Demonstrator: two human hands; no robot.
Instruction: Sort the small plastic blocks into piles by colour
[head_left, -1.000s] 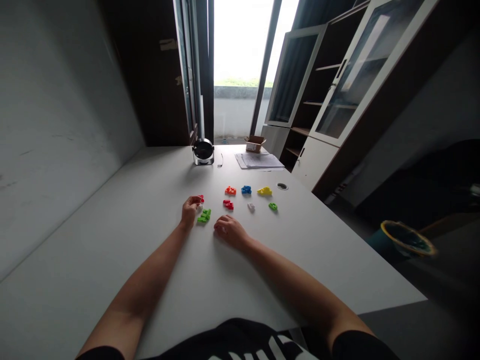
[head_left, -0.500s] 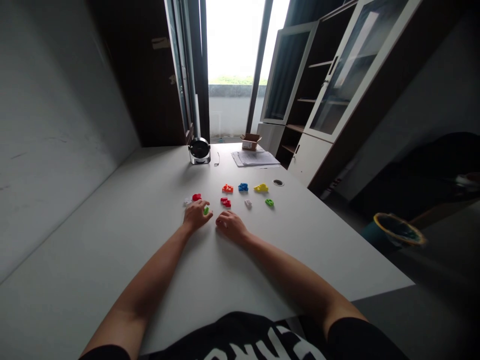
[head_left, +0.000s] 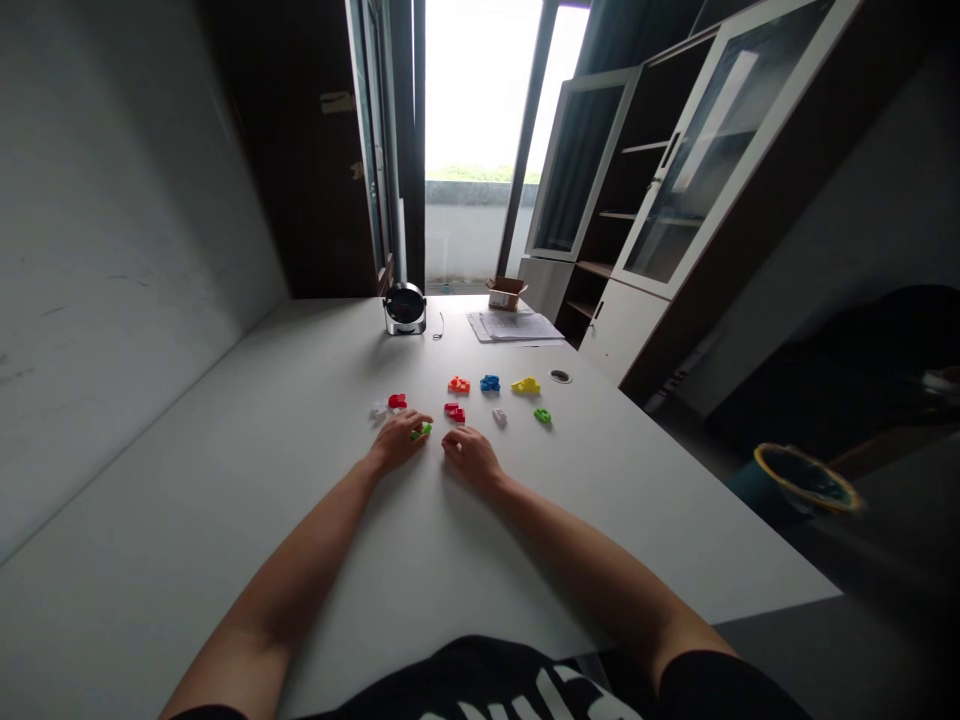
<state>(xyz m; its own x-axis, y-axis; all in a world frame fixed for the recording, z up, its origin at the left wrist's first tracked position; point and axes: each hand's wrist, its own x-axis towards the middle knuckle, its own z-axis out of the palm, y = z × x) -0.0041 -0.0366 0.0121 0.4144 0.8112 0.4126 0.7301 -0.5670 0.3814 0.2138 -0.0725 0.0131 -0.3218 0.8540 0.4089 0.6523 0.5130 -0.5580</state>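
Two bare arms (head_left: 300, 565) reach over a white desk (head_left: 180, 500) toward a scatter of small coloured plastic pieces (head_left: 490, 383). The left hand (head_left: 397, 442) sits low, its fingers (head_left: 411, 425) narrowly closed at a green piece (head_left: 423, 431) whose long axis runs roughly sideways, tilted slightly up to the right. Fingers partly hide it, so any grip is hard to make out. Just beside, the right hand (head_left: 468, 454) rests on the desk, fingers loosely together, holding nothing. A red piece (head_left: 397, 401) and a white piece (head_left: 379, 410) lie just beyond the left hand.
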